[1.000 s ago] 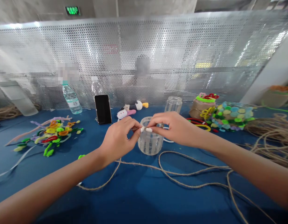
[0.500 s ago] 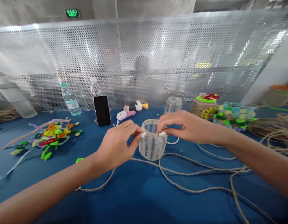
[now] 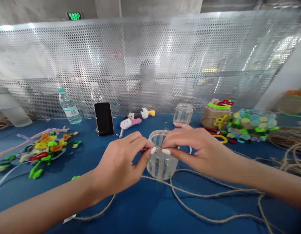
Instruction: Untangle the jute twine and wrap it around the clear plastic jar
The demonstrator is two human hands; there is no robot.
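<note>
A clear jar (image 3: pixel 162 164) with whitish vertical stripes stands upright on the blue table, twine round its neck. My left hand (image 3: pixel 127 159) pinches the twine at the near left side of the rim. At the rim's near right, my right hand (image 3: pixel 193 146) pinches the same twine between thumb and index finger, its other fingers over the jar. The fingertips are a short gap apart. Loose twine (image 3: pixel 201 195) runs over the table below and to the right of the jar.
Colourful pipe-cleaner pieces (image 3: pixel 46 148) lie at left. Behind stand a phone (image 3: pixel 104 119), a water bottle (image 3: pixel 70 107), plush toys (image 3: pixel 134 118) and another glass jar (image 3: pixel 183 113). Decorated jars (image 3: pixel 215 113) and a twine coil (image 3: pixel 286 139) are at right.
The view has shifted slightly, so the jar and hands appear lower and nearer. My right hand has closed in toward my left along the rim, fingertips now nearer each other.
</note>
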